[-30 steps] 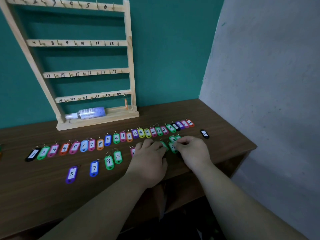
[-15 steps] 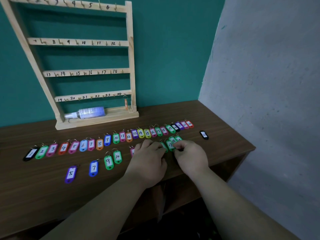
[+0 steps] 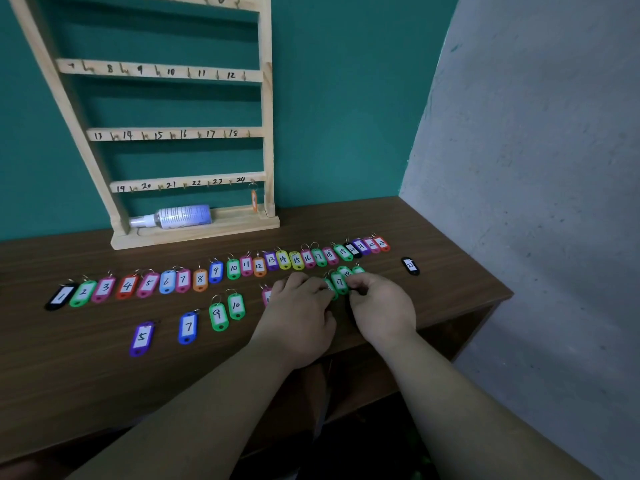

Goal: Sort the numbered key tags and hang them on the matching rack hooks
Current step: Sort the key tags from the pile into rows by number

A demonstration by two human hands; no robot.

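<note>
A long row of coloured numbered key tags lies across the brown table, from 1 at the left to 23 at the right. A second, shorter row holds tags 5, 7, 9 and 10. My left hand lies knuckles-up on the table, its fingertips at a cluster of green tags. My right hand pinches at that cluster, fingers curled by tag 17. The wooden rack stands against the teal wall, one orange tag hanging on hook 24.
A black tag lies alone at the right, near the grey wall. A small spray bottle lies on the rack's base. A pink tag peeks out left of my left hand. The table's front edge runs under my forearms.
Both hands stay at the green tag cluster. My right hand's fingers have shifted slightly left among the tags. The view has tilted down a little.
</note>
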